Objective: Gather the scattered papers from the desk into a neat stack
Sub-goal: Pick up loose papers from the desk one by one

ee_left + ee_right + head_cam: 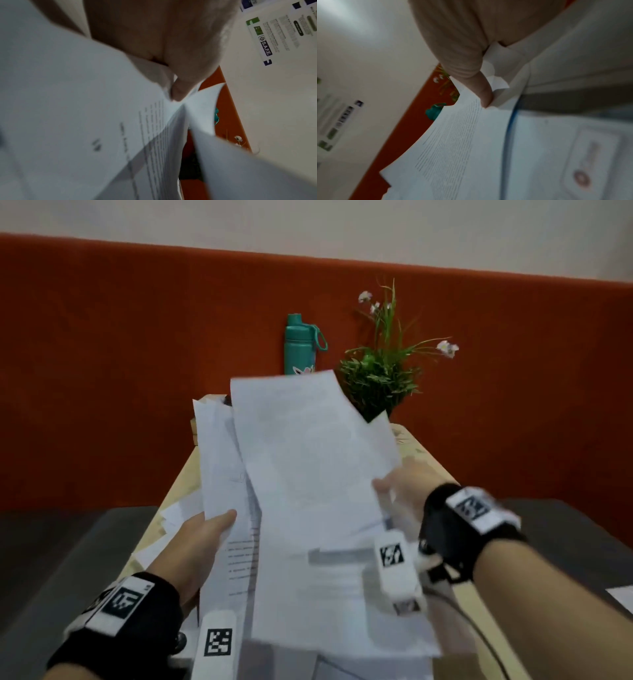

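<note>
We hold the papers [308,474] up above the desk [416,451], fanned and uneven, between both hands. Our left hand [195,546] pinches the left edge of the bundle, thumb [180,92] on top. Our right hand [404,491] grips the right edge, thumb [482,93] pressed on a printed sheet. More sheets [171,518] lie on the desk near its left edge, below the left hand. At the far edge stand a teal bottle [299,347] and a potted plant [380,371]. Print on the papers is too blurred to read; a wall poster [274,33] reads "S.A.F.E."
</note>
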A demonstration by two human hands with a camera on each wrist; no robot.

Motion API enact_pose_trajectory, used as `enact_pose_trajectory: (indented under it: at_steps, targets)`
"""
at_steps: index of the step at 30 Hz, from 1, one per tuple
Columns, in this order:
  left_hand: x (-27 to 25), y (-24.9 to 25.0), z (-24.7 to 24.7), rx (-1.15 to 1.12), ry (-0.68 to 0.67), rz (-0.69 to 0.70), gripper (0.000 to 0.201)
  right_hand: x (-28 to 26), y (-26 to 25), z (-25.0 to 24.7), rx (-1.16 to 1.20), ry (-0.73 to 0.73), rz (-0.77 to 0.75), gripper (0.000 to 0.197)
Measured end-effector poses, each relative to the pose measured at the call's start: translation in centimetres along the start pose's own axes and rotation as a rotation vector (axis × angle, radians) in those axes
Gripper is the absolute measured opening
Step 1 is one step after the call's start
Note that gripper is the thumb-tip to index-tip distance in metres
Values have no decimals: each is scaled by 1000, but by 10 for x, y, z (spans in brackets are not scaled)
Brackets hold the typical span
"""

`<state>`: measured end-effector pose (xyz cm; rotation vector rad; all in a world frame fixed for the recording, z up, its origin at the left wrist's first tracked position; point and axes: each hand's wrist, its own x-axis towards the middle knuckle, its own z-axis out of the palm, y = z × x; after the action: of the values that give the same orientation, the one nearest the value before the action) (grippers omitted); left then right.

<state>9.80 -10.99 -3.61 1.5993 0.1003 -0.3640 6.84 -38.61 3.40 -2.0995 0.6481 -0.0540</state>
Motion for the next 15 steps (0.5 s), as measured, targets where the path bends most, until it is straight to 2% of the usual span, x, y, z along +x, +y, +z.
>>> enact_pose_trajectory:
  at_steps: [3, 6, 9, 12, 15]
  targets:
    - [-1, 9, 2, -160, 6, -27, 37, 2, 23, 37, 28, -115, 50, 38]
    - [-3, 12, 4, -92, -63, 25, 35, 3, 30, 56, 63, -171, 16, 36]
    - [-1, 5, -1, -19, -101, 51, 57, 4, 29, 59, 182, -202, 11, 35]
    - [-1, 6, -8, -22, -103, 76, 56, 8, 26, 50, 308, -59, 1, 25]
    - [0, 9, -13, -95, -67, 84, 36, 18, 28, 36, 141, 65, 28, 36]
